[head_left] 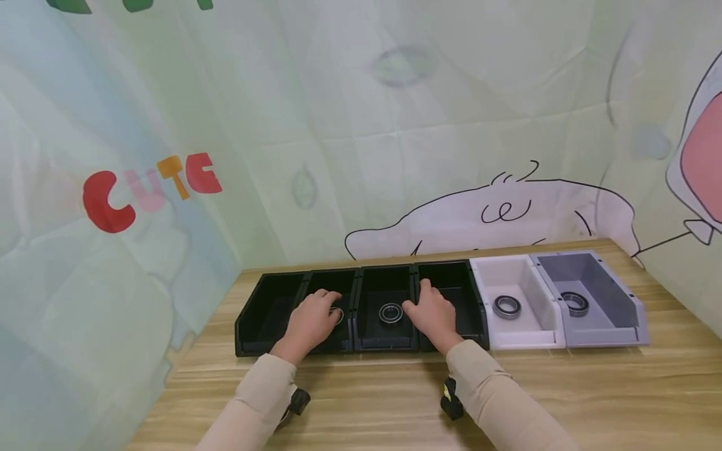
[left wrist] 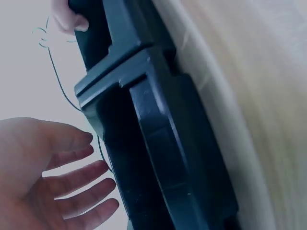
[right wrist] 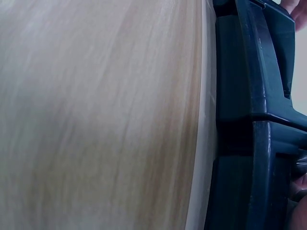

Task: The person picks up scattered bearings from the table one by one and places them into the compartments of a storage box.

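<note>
My left hand is over the second black bin from the left, fingers loosely bent. The left wrist view shows that hand with its fingers apart and nothing between them. A ball bearing shows partly behind its thumb. My right hand reaches over the fourth black bin, its thumb near the divider beside the third. In the right wrist view a shiny metal piece lies by its fingers; whether they hold it is hidden. Another bearing lies flat in the third black bin.
The leftmost black bin stands beside the second. On the right, a white bin holds a bearing, and a grey bin holds another bearing. The row stands on a wooden table before a printed cloth.
</note>
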Action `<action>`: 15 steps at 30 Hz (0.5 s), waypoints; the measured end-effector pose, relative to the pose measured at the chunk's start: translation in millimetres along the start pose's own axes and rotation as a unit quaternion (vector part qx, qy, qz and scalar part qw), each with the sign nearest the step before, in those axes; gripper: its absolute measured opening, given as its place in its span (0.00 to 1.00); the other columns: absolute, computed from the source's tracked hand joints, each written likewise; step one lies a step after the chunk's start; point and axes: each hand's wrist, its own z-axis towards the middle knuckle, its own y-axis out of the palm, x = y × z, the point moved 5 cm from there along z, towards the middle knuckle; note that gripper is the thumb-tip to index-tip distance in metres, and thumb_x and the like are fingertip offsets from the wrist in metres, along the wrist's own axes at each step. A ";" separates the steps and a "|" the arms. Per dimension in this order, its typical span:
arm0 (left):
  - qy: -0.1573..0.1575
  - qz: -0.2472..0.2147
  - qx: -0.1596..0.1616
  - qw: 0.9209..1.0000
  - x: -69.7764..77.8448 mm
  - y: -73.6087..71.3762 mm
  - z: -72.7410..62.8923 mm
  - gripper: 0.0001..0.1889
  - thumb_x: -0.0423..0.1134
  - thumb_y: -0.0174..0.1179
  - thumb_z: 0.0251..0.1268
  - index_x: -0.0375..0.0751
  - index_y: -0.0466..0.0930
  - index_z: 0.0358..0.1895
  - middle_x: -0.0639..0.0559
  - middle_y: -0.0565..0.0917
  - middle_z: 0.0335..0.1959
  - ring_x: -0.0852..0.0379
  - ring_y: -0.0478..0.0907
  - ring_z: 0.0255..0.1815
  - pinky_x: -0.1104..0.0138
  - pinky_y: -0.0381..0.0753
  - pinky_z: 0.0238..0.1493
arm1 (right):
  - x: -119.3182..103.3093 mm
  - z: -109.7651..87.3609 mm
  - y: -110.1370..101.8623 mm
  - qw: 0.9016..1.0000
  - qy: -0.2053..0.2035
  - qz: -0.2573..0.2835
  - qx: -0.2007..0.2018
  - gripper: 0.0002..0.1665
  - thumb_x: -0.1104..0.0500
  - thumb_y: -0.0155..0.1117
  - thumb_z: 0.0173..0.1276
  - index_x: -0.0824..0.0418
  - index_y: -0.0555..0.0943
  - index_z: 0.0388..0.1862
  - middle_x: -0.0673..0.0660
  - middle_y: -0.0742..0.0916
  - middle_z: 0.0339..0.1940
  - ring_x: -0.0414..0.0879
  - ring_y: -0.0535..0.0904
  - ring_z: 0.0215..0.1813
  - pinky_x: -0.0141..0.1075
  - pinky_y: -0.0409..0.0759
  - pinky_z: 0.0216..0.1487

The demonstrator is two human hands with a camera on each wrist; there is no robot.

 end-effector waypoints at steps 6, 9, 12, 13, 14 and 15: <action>0.022 0.008 0.036 0.999 0.9 -6.3 -25.7 0.15 0.41 0.59 0.60 0.45 0.79 0.50 0.47 0.80 0.48 0.48 0.78 0.46 0.55 0.79 0.40 | -1.2 -0.2 -1.6 1.000 -0.005 0.001 0.001 0.33 0.50 0.56 0.58 0.66 0.67 0.59 0.65 0.81 0.48 0.51 0.74 0.27 0.47 0.75 0.33; 0.020 0.006 0.033 0.999 -1.9 -9.1 -37.8 0.15 0.41 0.59 0.60 0.46 0.79 0.50 0.47 0.80 0.48 0.47 0.78 0.47 0.54 0.79 0.42 | -1.1 -0.3 -2.5 1.000 -0.006 0.003 0.000 0.33 0.50 0.56 0.58 0.66 0.66 0.59 0.65 0.81 0.48 0.51 0.73 0.26 0.46 0.75 0.32; 0.013 0.005 0.021 1.000 -4.9 -12.7 -50.0 0.16 0.43 0.59 0.59 0.46 0.78 0.51 0.47 0.80 0.48 0.47 0.78 0.47 0.53 0.79 0.42 | -0.5 -0.8 -1.9 1.000 -0.004 0.005 -0.001 0.33 0.50 0.56 0.58 0.66 0.66 0.60 0.65 0.81 0.48 0.51 0.73 0.26 0.47 0.75 0.34; 0.009 0.000 0.015 1.000 -5.9 -13.9 -54.5 0.16 0.44 0.60 0.59 0.45 0.78 0.51 0.47 0.80 0.48 0.47 0.78 0.48 0.53 0.78 0.42 | -0.3 -1.0 -1.5 1.000 -0.002 0.005 -0.001 0.33 0.50 0.56 0.58 0.66 0.66 0.60 0.65 0.81 0.49 0.51 0.73 0.26 0.47 0.75 0.34; 0.003 -0.007 0.009 1.000 -6.8 -14.9 -59.3 0.17 0.44 0.60 0.59 0.45 0.78 0.51 0.47 0.80 0.48 0.46 0.78 0.48 0.53 0.78 0.43 | 0.0 -1.1 -1.2 1.000 -0.002 0.006 0.000 0.34 0.50 0.57 0.58 0.66 0.66 0.60 0.65 0.81 0.49 0.51 0.73 0.26 0.48 0.75 0.35; 0.000 -0.014 0.002 1.000 -7.1 -15.9 -64.4 0.17 0.45 0.60 0.59 0.45 0.78 0.51 0.47 0.80 0.48 0.47 0.78 0.48 0.53 0.78 0.43 | 0.2 -1.2 -1.0 1.000 -0.001 0.006 0.000 0.34 0.50 0.57 0.58 0.66 0.66 0.60 0.65 0.81 0.49 0.51 0.73 0.27 0.48 0.75 0.35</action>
